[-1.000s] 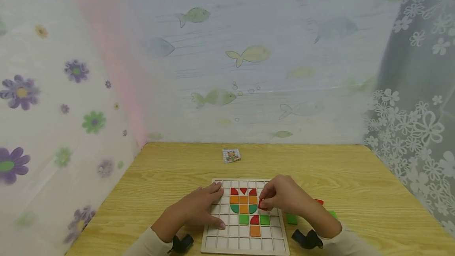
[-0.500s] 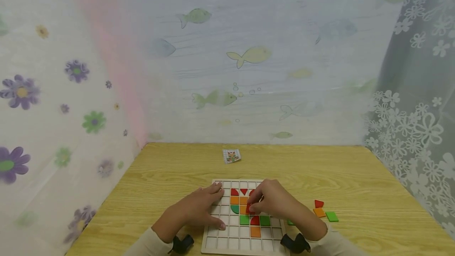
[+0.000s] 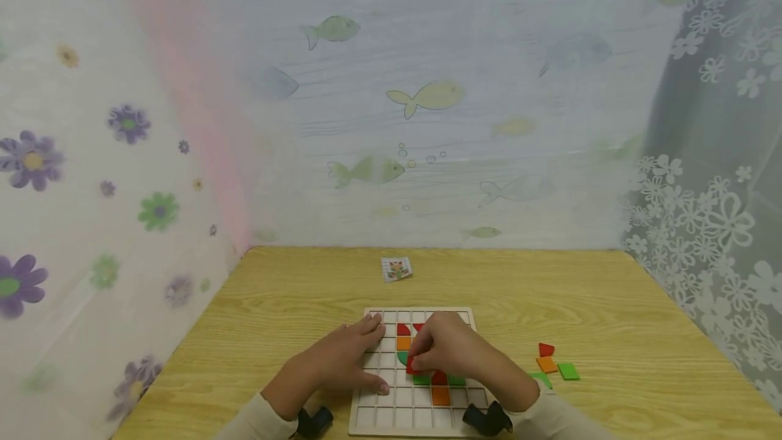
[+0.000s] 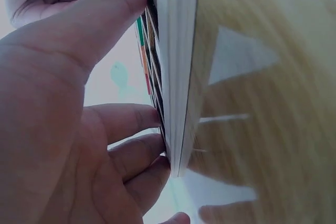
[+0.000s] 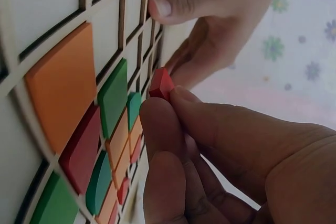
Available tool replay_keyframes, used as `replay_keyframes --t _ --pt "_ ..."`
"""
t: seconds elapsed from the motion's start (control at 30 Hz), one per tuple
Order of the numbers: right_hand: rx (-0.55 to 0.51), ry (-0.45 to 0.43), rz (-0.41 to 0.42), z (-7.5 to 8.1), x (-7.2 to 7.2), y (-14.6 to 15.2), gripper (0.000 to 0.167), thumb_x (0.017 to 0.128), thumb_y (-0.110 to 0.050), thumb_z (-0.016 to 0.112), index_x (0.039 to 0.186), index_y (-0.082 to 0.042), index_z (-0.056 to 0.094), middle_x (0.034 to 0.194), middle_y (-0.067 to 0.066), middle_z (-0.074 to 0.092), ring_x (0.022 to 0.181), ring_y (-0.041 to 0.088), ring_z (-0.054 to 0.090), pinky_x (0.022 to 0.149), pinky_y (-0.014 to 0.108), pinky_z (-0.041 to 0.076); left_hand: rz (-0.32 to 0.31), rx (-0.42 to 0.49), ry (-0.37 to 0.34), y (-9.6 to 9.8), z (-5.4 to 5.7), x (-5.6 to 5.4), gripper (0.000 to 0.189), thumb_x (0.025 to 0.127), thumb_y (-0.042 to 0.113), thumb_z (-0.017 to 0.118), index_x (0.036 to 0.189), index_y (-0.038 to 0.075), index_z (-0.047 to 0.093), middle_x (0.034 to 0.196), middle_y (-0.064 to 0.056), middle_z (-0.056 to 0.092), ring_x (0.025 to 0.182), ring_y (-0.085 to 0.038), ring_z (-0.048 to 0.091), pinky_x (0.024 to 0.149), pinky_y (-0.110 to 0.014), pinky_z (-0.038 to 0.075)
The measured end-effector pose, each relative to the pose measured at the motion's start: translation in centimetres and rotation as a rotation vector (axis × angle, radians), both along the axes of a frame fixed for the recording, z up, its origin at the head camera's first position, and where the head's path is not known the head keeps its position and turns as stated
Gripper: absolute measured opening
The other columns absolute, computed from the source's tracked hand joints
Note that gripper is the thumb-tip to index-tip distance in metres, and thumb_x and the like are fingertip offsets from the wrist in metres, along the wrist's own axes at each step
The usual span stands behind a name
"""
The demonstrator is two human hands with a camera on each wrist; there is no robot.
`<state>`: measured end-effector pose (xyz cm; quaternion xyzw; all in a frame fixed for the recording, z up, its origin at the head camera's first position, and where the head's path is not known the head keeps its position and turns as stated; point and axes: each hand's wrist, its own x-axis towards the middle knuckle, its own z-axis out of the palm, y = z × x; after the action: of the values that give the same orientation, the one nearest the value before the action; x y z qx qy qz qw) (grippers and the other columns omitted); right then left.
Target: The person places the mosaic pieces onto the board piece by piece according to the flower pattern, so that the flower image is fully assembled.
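Observation:
My right hand (image 3: 455, 352) pinches a red tile (image 5: 161, 83) between thumb and fingers, just above the wooden grid board (image 3: 385, 418). In the right wrist view, the tile is tilted and apart from the board. My left hand (image 3: 339, 362) rests on the board's left side, fingers spread and thumb lying over the lower cells. Seated in the grid are an orange square (image 3: 440, 396), green squares, red pieces and a dark green curved piece (image 5: 98, 183). The right hand hides some of the pattern in the head view.
To the board's right lie a loose red piece (image 3: 546, 349), an orange square (image 3: 546, 364), a green square (image 3: 568, 371) and another green piece (image 3: 542, 379) partly behind the forearm. A small patterned card (image 3: 396, 269) lies behind the board. Printed curtains border the table.
My right hand has moved left across the board with the red tile, from beside the right dark green piece toward the left one. The left hand has stayed in place.

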<state>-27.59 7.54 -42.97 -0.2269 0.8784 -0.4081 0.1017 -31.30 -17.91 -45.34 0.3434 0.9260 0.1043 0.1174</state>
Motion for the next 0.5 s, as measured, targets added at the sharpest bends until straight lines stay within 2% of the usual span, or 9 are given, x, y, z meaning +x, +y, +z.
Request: replay_keyframes --t 0.13,0.33,0.5 --pt "0.014 -0.007 -0.011 -0.1 0.0 -0.5 0.007 0.084 -0.005 0.085 0.082 -0.012 0.084 0.075 -0.008 0.076 0.067 0.008 0.069 0.061 0.025 0.057 0.018 -0.017 0.020 0.2 0.2 0.3 0.109 0.080 0.077 0.071 0.162 0.014 0.037 0.171 -0.007 0.027 0.158 -0.028 0.029 0.120 -0.064 0.032" --pt "0.026 0.007 -0.008 -0.2 0.0 -1.2 0.011 0.081 -0.001 0.085 0.079 -0.012 0.083 0.072 -0.006 0.074 0.064 0.007 0.067 0.058 0.024 0.055 0.058 -0.058 0.092 0.7 0.6 0.8 0.109 0.075 0.077 0.075 0.157 0.010 0.047 0.165 -0.010 0.040 0.151 -0.029 0.042 0.117 -0.060 0.039" --pt "0.050 0.031 0.013 -0.3 -0.1 -1.4 0.011 0.081 -0.001 0.084 0.079 -0.011 0.083 0.071 -0.006 0.074 0.064 0.004 0.064 0.059 0.023 0.055 0.058 -0.070 0.118 0.8 0.7 0.8 0.108 0.074 0.078 0.075 0.154 0.009 0.051 0.162 -0.009 0.045 0.148 -0.028 0.045 0.115 -0.057 0.042"
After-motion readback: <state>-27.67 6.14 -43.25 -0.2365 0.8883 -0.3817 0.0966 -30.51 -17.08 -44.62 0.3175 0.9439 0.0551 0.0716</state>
